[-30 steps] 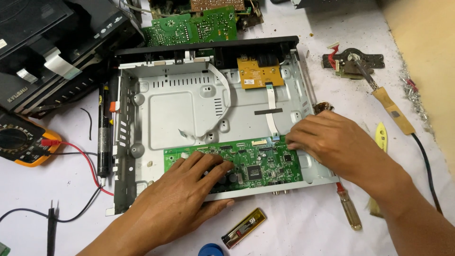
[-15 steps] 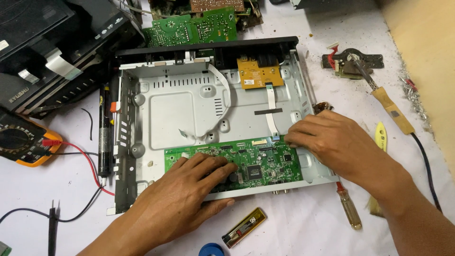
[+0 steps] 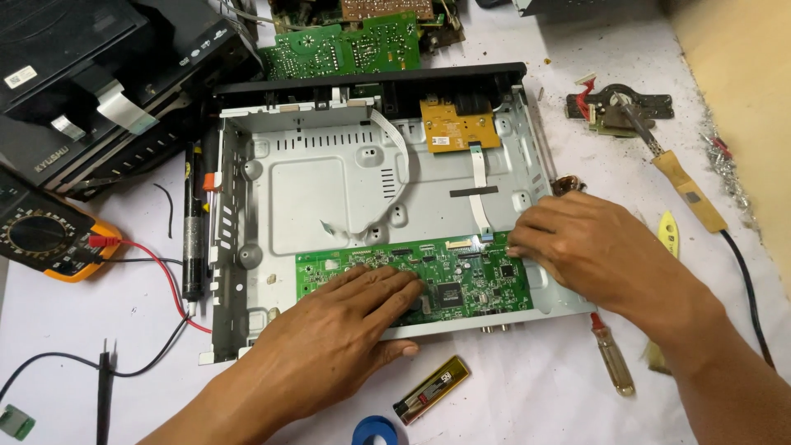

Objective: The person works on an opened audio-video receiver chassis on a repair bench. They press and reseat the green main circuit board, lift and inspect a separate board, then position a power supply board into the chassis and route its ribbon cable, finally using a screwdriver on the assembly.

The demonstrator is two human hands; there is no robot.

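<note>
Left hand (image 3: 350, 330) flat, fingers together, palm down on left part of green circuit board (image 3: 478, 280); grips nothing. Right hand (image 3: 593, 247) loosely open, fingertips pressing board's right edge, near end of white ribbon cable (image 3: 476, 194); nothing held. Board sits along near edge of open grey metal case (image 3: 329, 189) on white worktop (image 3: 527, 395). Small yellow board (image 3: 457, 128) at case's far side. Multimeter (image 3: 49, 239) well left of case; soldering iron (image 3: 676, 169) to right; screwdriver (image 3: 614, 358) just beside right wrist.
</note>
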